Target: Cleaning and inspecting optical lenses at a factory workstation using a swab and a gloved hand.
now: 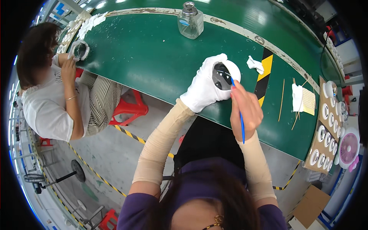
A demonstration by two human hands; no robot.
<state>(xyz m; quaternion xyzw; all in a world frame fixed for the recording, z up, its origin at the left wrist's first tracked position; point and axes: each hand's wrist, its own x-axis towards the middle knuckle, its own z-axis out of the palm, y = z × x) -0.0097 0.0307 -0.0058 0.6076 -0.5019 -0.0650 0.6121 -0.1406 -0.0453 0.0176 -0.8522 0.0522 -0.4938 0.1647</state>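
Note:
My left hand (200,89), in a white glove, holds a round white housing with a glossy dark dome (221,74) at its centre. The gloved fingers wrap round its rim above the near edge of the green table. In my bare right hand (248,111) is a thin blue pen-like stick (242,130), pinched between the fingers. Its upper end meets the right side of the dark dome, near the white rim; whether it touches I cannot tell. Beige sleeves cover both my forearms.
A clear pump bottle (190,23) stands at the far side of the green table (145,50). Crumpled white tissue (255,65) lies beside striped tape (264,76). Thin wooden sticks (281,100) and a yellowish pad (308,101) lie rightward, near a tray of white rings (321,134). Leftward, a co-worker (53,96) holds a similar dome.

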